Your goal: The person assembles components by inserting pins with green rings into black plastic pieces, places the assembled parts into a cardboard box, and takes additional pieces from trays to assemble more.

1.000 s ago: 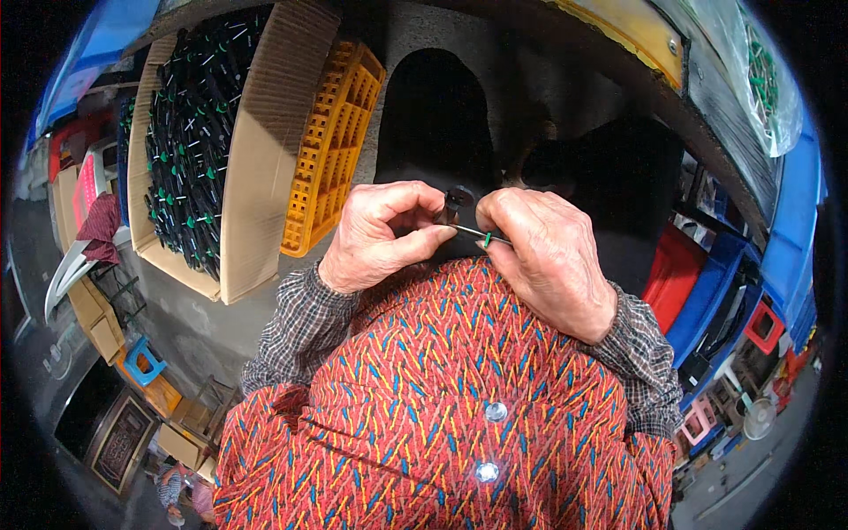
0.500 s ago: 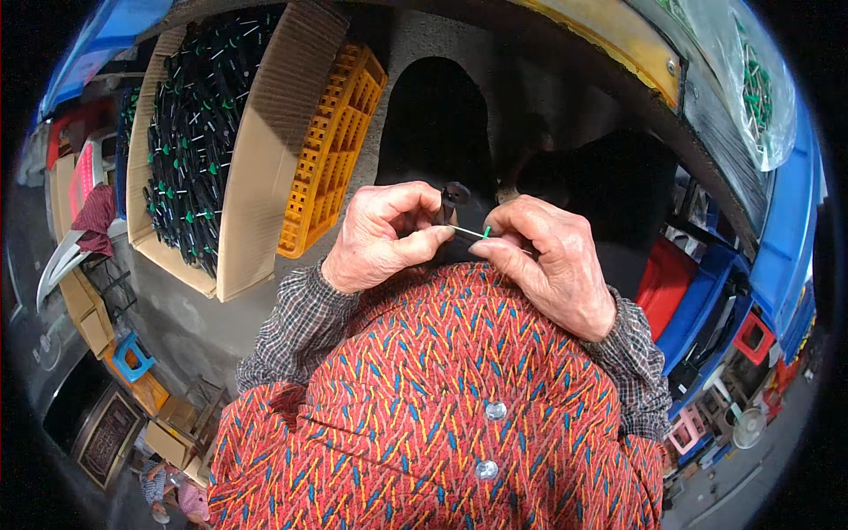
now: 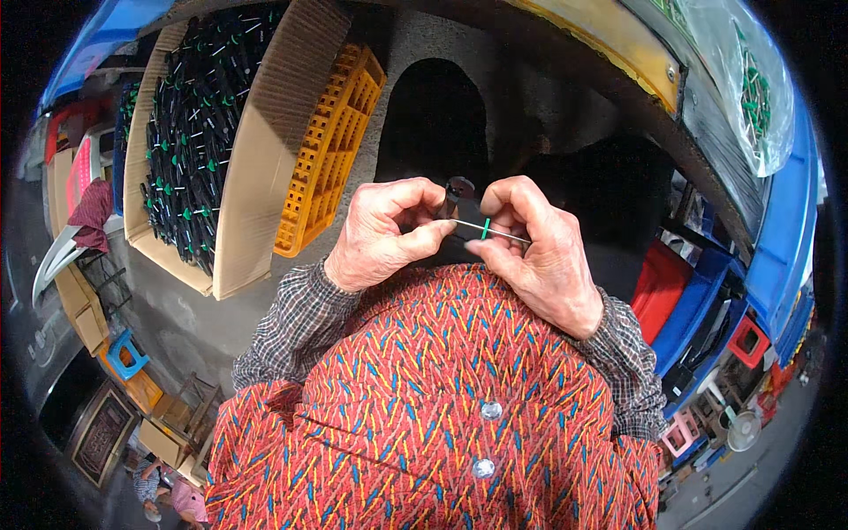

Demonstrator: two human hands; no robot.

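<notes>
My left hand [image 3: 389, 234] is closed, finger and thumb pinching the near end of a thin metal rod [image 3: 468, 225]. A small dark piece with a rounded end [image 3: 458, 188] stands up just beyond those fingertips; whether it joins the rod I cannot tell. Partway along the rod sits a bright green crosspiece [image 3: 487, 229]. My right hand [image 3: 552, 256] surrounds the rod's other end, index finger above and thumb below, spread apart. The rod shows between them, reaching across in front of the palm. Whether a fingertip brushes the green crosspiece is too fine to see.
On my left, a cardboard box [image 3: 265, 159] holds many black pieces with green parts and metal rods [image 3: 199, 132]. Beside it stands a yellow plastic crate [image 3: 331, 150]. A work surface's edge [image 3: 707, 168] runs across the upper right, with a clear bag of green pieces [image 3: 753, 97].
My right index finger and thumb have parted, so more of the rod and the green crosspiece shows. My left hand keeps its pinch and has hardly moved.
</notes>
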